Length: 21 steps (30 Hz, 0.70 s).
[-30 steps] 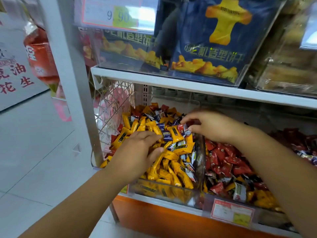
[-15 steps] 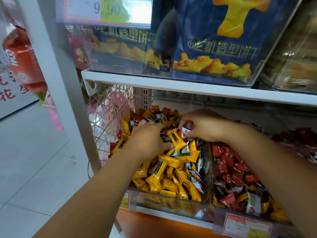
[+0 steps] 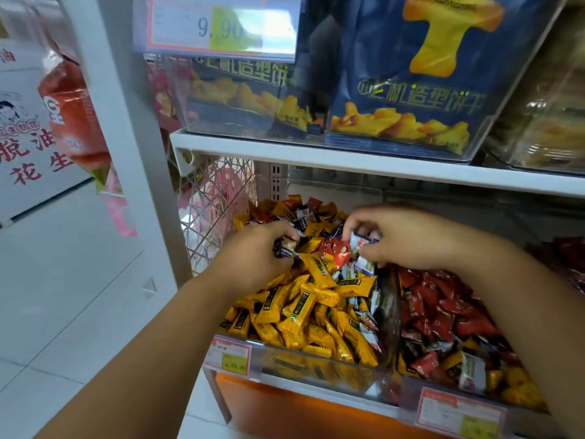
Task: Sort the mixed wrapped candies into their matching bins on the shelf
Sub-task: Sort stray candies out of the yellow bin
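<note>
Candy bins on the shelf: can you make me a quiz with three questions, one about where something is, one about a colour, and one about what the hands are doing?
1. Where is the pile of red candies?
A. Right of the yellow candies
B. On the shelf above
C. On the floor

2. What colour are the biscuit bags on the upper shelf?
A. Green
B. Dark blue
C. Pink

3. What is the left hand doing?
A. Lying flat and open
B. Holding a price tag
C. Gripping dark-wrapped candies

Answers:
1 A, the red pile sits beside the yellow one, on its right.
2 B, the bags are dark blue with yellow pictures.
3 C, its fingers curl round the candies, while the right hand pinches white-wrapped candies.
</note>
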Tool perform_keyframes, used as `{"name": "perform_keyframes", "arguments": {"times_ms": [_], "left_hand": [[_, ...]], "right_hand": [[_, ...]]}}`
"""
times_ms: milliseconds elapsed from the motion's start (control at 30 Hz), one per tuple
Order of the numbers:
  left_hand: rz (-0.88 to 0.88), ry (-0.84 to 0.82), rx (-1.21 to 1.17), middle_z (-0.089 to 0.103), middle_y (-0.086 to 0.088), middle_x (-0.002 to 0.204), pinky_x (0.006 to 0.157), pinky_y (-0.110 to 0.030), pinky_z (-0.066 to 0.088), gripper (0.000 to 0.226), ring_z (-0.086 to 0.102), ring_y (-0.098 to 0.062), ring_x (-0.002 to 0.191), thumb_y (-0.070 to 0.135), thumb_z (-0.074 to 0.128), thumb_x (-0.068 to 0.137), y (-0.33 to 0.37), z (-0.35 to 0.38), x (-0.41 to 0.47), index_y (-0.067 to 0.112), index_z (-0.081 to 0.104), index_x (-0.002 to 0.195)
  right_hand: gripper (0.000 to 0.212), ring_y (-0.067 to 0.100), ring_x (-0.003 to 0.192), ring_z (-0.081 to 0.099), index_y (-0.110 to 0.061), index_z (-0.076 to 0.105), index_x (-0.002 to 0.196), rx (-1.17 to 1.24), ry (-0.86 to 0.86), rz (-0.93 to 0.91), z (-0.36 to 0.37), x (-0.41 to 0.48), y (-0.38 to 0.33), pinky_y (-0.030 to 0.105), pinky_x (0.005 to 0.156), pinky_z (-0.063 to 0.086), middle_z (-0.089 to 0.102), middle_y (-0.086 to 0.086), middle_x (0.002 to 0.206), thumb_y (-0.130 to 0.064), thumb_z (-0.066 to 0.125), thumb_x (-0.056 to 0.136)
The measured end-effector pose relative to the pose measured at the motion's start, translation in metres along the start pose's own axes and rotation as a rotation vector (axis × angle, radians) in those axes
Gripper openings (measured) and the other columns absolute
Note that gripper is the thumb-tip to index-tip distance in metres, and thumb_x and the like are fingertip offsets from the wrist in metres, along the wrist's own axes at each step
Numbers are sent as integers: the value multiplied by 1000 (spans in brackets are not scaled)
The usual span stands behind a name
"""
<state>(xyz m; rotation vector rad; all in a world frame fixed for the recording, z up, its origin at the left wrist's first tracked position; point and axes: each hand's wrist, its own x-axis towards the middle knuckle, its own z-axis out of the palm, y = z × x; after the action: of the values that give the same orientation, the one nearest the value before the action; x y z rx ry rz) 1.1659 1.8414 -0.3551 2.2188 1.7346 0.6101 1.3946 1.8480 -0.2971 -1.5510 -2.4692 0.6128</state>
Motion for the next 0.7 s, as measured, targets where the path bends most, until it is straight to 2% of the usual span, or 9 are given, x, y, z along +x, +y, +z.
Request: {"name": "perform_keyframes", "arguments": {"times_ms": [100,167,233,333,467,500,567,633,700], "left_hand": [[-2,60,-96,63,0,115,49,-23,42,31,53,-5,53,28,65,90,-7,-6,-4,40,54,117],[-24,81,-155,67,-8,107,42,-28,40,28,45,-7,38,23,62,93,-12,-9,-7,41,52,113],[-55,103,-204,67,-16,102,39,-29,35,27,38,-10,36,19,59,94,-17,-11,-10,41,51,107],[-75,123,-222,67,-16,96,44,-30,40,17,50,-21,48,25,56,96,-20,-14,-12,39,53,104],[-52,137,-205,64,3,98,69,-32,50,5,63,-22,85,31,57,95,-18,-13,-10,30,59,100],[-52,131,-207,62,5,96,65,-29,48,5,63,-18,80,28,57,95,-19,-11,-9,29,59,100],[-34,128,-200,63,3,94,48,-25,41,9,52,-4,50,20,55,96,-20,-7,-3,28,58,98],[-30,147,-221,62,1,99,42,-25,37,17,43,-5,39,12,51,97,-18,0,7,27,57,100],[-60,150,-271,54,0,99,37,-20,31,24,41,-5,39,7,44,98,-13,7,19,24,58,108]], "right_hand": [[25,2,78,51,-32,59,107,-220,-63,2,11,2,-7,20,60,38,56,-11,105,-17,64,88],[25,11,87,54,-30,59,109,-291,-87,-8,23,7,-10,25,66,41,57,-7,106,-22,67,87],[24,18,96,56,-29,61,110,-325,-84,-5,33,12,-11,29,72,45,60,-4,109,-28,68,87],[42,18,116,54,-33,56,131,-314,-58,14,36,15,-11,27,86,44,56,-4,134,-34,65,90],[44,13,117,53,-38,52,135,-117,-23,-16,28,14,-6,22,83,38,52,-6,140,-27,62,93],[43,14,115,55,-40,52,134,-71,0,-21,25,12,-3,25,85,43,51,-7,141,-26,60,94],[43,20,110,61,-47,49,132,-18,58,-26,19,7,1,34,90,50,48,-9,142,-26,58,95],[43,9,117,55,-50,46,131,9,110,-64,17,3,3,28,92,47,44,-17,143,-27,55,97],[41,0,122,44,-50,45,131,31,155,-101,18,0,4,22,92,39,43,-19,143,-26,52,99]]}}
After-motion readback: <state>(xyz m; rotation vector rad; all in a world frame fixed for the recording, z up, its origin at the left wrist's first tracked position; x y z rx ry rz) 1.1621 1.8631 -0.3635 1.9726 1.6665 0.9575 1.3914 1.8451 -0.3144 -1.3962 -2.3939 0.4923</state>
